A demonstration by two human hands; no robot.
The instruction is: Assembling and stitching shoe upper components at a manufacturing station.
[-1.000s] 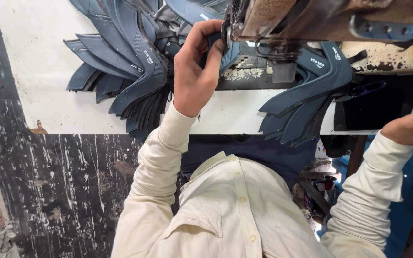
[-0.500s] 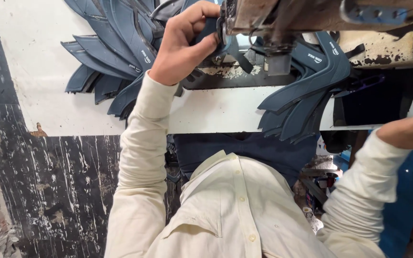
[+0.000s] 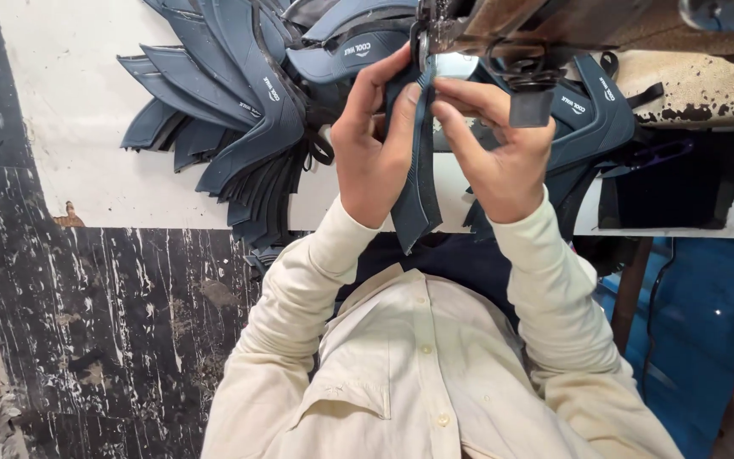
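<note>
A: Head camera view: what do the hands hold at the sewing machine (image 3: 537,34)?

B: Both grip one dark blue strap piece (image 3: 418,183). The left hand (image 3: 371,153) has its fingers closed around the left edge of it, and the right hand (image 3: 499,149) pinches the upper end just under the machine.

A: And beside the machine?

B: A pile of blue shoe pieces (image 3: 231,110) lies to the left of it on the white table (image 3: 70,119), and more blue pieces (image 3: 592,115) lie just right of it.

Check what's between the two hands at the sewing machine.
Head view: a dark blue strap piece, pinched by left hand and right hand under the sewing machine.
</note>
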